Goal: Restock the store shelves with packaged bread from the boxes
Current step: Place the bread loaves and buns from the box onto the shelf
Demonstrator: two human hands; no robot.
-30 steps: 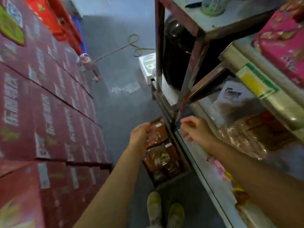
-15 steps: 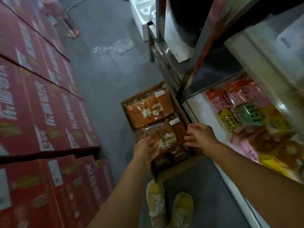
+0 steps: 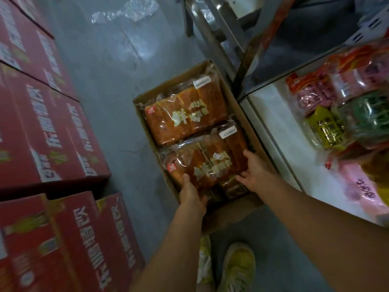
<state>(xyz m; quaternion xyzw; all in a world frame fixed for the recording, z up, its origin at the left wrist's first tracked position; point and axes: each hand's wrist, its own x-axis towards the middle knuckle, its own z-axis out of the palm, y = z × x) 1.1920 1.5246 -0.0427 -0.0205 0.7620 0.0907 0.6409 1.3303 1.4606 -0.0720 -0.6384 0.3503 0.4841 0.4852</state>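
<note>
An open cardboard box [image 3: 231,211] stands on the grey floor beside the shelf. Two clear packs of brown sliced bread lie on top inside it, and darker packs show underneath. The far bread pack [image 3: 185,114] lies untouched. My left hand [image 3: 191,193] grips the near-left edge of the near bread pack [image 3: 206,163], thumb on top. My right hand [image 3: 255,171] holds the pack's right end, with the thumb on top and the fingers along its side. The pack still lies in the box.
The low white shelf [image 3: 280,131] at the right carries colourful snack packs [image 3: 328,131]. Stacked red cartons [image 3: 52,133] line the left side. A metal rack frame [image 3: 210,24] stands behind the box. Crumpled plastic film [image 3: 126,11] lies on the floor. My yellow shoes [image 3: 237,264] are below.
My view has tipped down from the shelves to the box. Both hands dropped from shelf height into the box and closed on the near bread pack.
</note>
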